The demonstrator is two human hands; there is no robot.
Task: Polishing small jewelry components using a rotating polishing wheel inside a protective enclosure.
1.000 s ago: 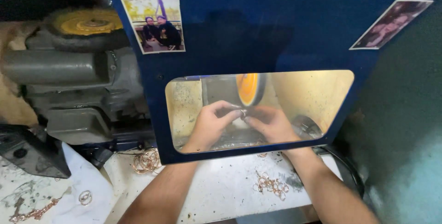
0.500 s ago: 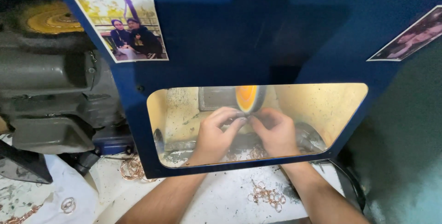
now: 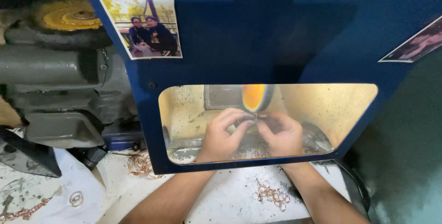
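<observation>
We pinched 1 small metal piece [image 3: 254, 119] between left hand [image 3: 221, 135] and right hand [image 3: 282, 135], pressing it to the orange buffing wheel [image 3: 254, 97] behind the blue shield [image 3: 276, 30], which screened off debris.

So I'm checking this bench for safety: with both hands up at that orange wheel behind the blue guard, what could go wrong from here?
1. Both hands, left hand and right hand, pinch a small piece right under the orange wheel; fingertips could touch it.
2. The piece is tiny; the wheel might snatch it away.
3. Loose rings lie near the right forearm and could be swept off the white bench top.
</observation>
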